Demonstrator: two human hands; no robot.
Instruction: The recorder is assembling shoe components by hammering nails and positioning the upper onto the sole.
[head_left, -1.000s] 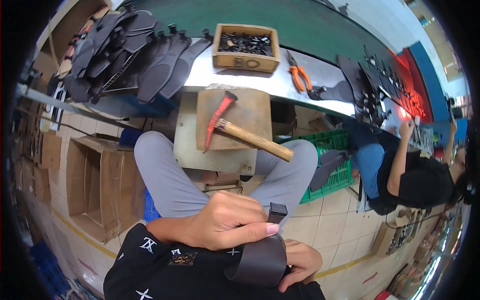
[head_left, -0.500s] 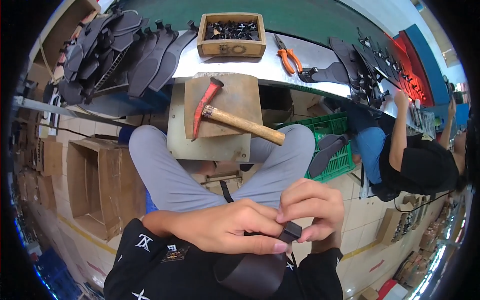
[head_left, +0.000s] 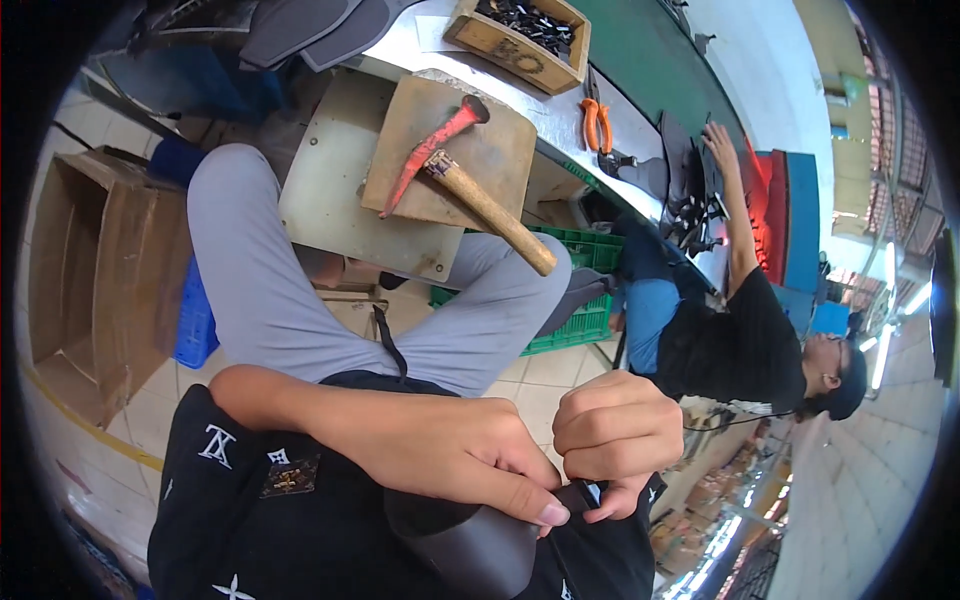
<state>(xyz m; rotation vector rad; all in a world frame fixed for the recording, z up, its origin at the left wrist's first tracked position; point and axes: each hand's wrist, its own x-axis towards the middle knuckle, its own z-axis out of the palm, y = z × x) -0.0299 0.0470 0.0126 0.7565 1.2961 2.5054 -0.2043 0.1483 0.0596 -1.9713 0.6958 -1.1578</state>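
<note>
Both hands grip a dark grey leather piece (head_left: 480, 545) low in the near middle, against the lap. The left hand (head_left: 450, 455) pinches its upper edge; the right hand (head_left: 615, 430) is fisted tight on its right end. The piece's long axis runs left to right. Farther off, a hammer (head_left: 470, 180) lies on a wooden block (head_left: 500, 150), head far-left, handle near-right. Tiled floor (head_left: 540, 385) below.
</note>
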